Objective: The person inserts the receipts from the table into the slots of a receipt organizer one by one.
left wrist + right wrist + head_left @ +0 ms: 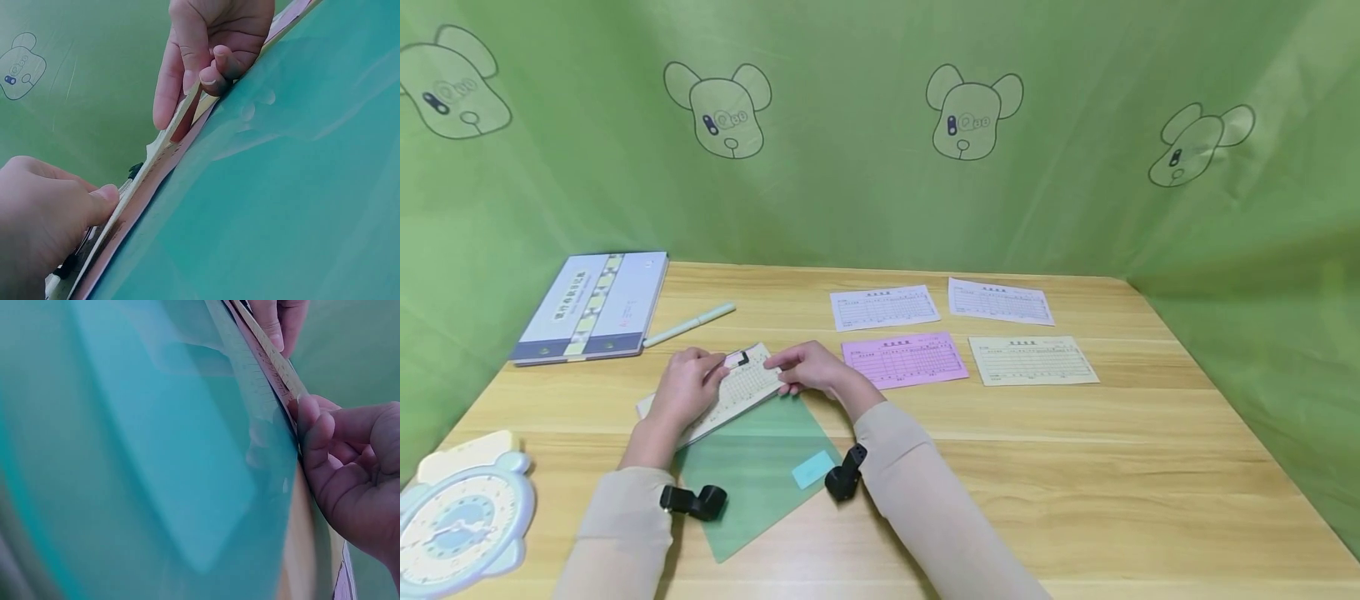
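A stack of printed forms (741, 396) lies at an angle along the far edge of a translucent green folder (760, 454). My left hand (688, 387) holds the stack on its left part, beside a black-ended clip (743, 358). In the left wrist view, the thumb of the left hand (53, 215) lies along the paper's edge. My right hand (811, 368) pinches the stack's right edge. Seen from the right wrist, the right hand (359, 462) has its fingertips on the cream sheets, and a pinkish sheet (265, 362) shows below them.
Behind to the right lie two white forms (885, 307), a pink form (905, 361) and a cream form (1033, 361). A blue-white account book (591, 307) and a pen (690, 324) are at the back left. Front left is a toy clock (463, 525); a blue label (812, 470) sits on the folder.
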Demonstrator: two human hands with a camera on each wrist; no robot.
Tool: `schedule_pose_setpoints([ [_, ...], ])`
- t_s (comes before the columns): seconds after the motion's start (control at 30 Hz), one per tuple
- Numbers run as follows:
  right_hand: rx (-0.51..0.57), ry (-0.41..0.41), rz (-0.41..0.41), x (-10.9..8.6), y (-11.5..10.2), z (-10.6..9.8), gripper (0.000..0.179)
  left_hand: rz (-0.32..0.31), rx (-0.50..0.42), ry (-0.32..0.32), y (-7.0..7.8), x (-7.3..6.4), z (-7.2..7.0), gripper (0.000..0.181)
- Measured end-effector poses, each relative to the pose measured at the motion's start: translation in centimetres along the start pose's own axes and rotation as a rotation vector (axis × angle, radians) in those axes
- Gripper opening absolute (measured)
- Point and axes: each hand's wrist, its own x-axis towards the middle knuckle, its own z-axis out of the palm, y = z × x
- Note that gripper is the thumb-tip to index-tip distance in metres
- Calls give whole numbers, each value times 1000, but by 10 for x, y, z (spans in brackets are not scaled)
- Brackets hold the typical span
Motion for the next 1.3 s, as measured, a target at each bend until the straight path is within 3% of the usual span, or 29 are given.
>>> schedule_pose_setpoints([
  [0.17,-13,34,-19,-3,1,0,28,3,10,-2,1,1,2,28],
  [0.33,0,63,-42,-8,6,-2,27,-31,-5,-14,1,0,2,30],
  [0.67,25,73,-62,-34,9,-12,33,-81,-124,15,-2,-4,3,31],
  [1.03,-48,112,-176,-70,-4,-40,38,-114,-204,45,-2,-3,1,31],
  [1.2,-17,130,-213,-86,-5,-60,39,-144,-241,43,-2,-4,0,31],
  [1.3,-62,162,-244,-97,-4,-77,39,-146,-254,39,-1,-4,1,31],
])
